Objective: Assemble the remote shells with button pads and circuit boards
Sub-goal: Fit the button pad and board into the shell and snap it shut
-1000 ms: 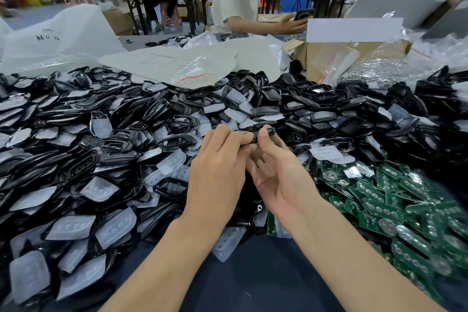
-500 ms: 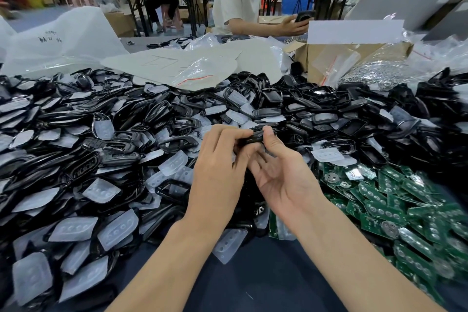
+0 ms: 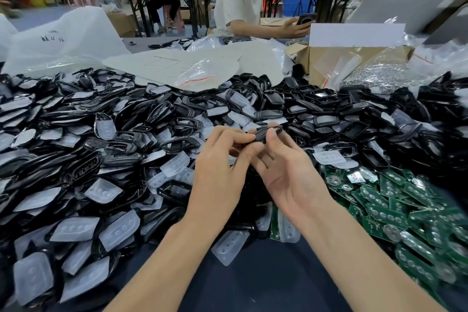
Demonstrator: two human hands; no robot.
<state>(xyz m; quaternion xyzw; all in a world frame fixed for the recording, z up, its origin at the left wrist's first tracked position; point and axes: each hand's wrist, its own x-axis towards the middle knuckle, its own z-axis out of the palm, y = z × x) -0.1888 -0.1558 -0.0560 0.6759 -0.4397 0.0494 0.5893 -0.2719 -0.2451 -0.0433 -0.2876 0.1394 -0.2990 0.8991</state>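
The palms have drawn apart, and the right hand [image 3: 286, 177] has turned upward. The remote shell [image 3: 268, 134] sits at the fingertips above both palms, pinched by the left hand [image 3: 217, 175] and apparently under the right thumb.

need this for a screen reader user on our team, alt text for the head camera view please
A left hand and right hand pinch a black remote shell between them over a table heaped with black shells and translucent button pads. A pile of green circuit boards lies to the right; a person in a white T-shirt sits behind.
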